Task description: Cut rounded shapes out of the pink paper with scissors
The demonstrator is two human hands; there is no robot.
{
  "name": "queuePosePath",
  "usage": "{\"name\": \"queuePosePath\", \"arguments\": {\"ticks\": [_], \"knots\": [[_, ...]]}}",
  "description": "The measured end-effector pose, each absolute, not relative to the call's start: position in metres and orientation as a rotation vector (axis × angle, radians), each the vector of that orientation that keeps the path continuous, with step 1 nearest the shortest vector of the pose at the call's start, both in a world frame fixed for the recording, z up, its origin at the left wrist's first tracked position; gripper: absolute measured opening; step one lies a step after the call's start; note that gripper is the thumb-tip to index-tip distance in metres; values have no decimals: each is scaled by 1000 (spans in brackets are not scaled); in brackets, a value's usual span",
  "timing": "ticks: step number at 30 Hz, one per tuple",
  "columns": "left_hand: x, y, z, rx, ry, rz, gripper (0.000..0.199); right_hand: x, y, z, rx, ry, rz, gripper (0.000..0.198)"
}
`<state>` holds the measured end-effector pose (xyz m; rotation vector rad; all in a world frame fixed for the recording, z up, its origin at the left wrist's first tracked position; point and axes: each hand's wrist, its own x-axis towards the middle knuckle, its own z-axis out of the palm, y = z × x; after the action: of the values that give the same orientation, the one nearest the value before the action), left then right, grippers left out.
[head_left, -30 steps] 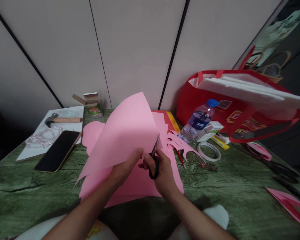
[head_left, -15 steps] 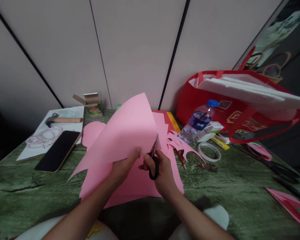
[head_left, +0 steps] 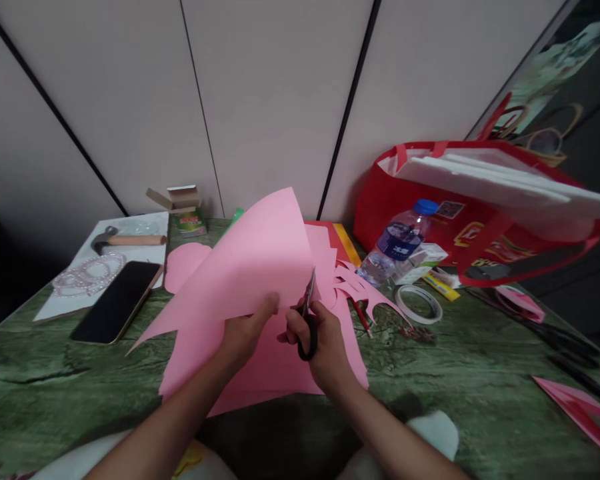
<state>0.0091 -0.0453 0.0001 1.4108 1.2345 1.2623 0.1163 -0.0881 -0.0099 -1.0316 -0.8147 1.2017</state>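
A large curved sheet of pink paper [head_left: 260, 260] is held up off the table by my left hand [head_left: 247, 333], thumb on its near face and the fingers hidden behind it. My right hand [head_left: 325, 340] grips black-handled scissors [head_left: 307, 330], fingers through the loops. Their blades point up and away at the sheet's right edge. Under both hands lies a stack of pink paper [head_left: 280, 370]. To the right of the scissors are curved pink paper scraps [head_left: 355, 287], with a red pencil [head_left: 362, 319] partly beneath them.
A phone [head_left: 116, 303], a hammer [head_left: 130, 240] and a beaded string [head_left: 87, 275] lie left. An opened small box [head_left: 190, 217] stands behind. On the right are a water bottle [head_left: 397, 243], a tape roll [head_left: 419, 305], a red bag [head_left: 430, 227] and other dark-handled scissors [head_left: 570, 343].
The held sheet has shifted slightly, its lower left tip moving left and up. My left hand has moved a little left. The scissors stay at almost the same spot.
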Motion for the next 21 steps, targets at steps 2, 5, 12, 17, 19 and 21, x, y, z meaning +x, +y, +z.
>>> {"name": "queuePosePath", "arguments": {"ticks": [2, 5, 12, 17, 19, 21], "knots": [[9, -45, -1, 1409, 1218, 1275, 18, 116, -89, -10, -1017, -821, 1202, 20], [11, -43, -5, 1385, 1198, 1326, 19, 116, -90, -11, -1003, -835, 1204, 20], [14, -42, -10, 1210, 1134, 1433, 31, 110, -91, -15, -994, -797, 1251, 24], [11, -48, -3, 1364, 1248, 1205, 20, 108, -91, -10, -1053, -818, 1252, 24], [10, -50, 0, 1391, 1240, 1160, 20, 110, -91, -8, -1066, -843, 1222, 25], [11, -51, 1, 1424, 1197, 1107, 24, 112, -91, -7, -1040, -863, 1199, 32]]}}
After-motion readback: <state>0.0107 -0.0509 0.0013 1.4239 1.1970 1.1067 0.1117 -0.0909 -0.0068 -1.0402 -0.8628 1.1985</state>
